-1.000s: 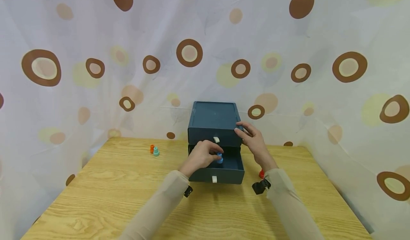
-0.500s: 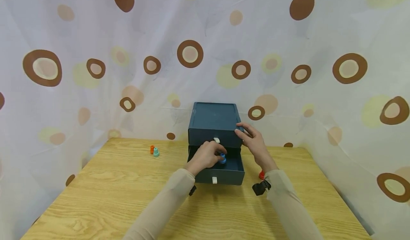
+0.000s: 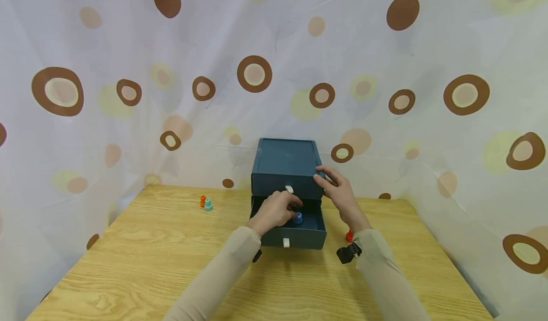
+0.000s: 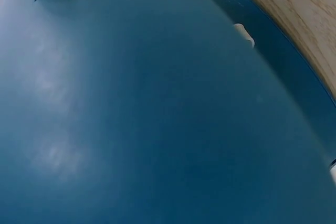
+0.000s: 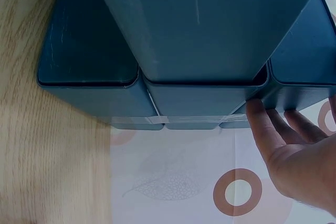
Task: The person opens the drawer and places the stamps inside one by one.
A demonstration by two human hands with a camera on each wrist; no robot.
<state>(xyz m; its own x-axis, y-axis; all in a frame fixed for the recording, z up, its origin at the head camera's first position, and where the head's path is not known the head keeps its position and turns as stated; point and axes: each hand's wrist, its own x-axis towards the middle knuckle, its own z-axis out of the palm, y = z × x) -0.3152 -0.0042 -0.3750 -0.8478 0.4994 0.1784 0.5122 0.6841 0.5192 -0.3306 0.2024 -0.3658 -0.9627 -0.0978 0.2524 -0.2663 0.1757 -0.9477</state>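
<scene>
A dark blue drawer cabinet (image 3: 287, 157) stands against the back cloth with a drawer (image 3: 306, 239) pulled out. Inside that drawer is a small blue stepped peg (image 3: 298, 218). My left hand (image 3: 274, 211) reaches over the drawer's left side, thumb beside the peg and index finger apart above it; a gap shows between them. The left wrist view holds mostly the drawer front (image 4: 147, 103); the hand's grip is hidden there. My right hand (image 3: 339, 192) rests its fingertips on the cabinet's upper right side. In the right wrist view, those fingers (image 5: 260, 124) lie straight against the side wall.
On the wooden table (image 3: 141, 254), an orange peg (image 3: 203, 200) and a teal peg (image 3: 208, 205) stand left of the cabinet. A red peg (image 3: 349, 236) is partly hidden behind the right wrist. White handles (image 3: 286, 243) stick out from the drawer fronts.
My left hand shifted right inside the drawer with the blue peg, then the peg came lower and the fingers parted around it. The right hand stayed on the cabinet.
</scene>
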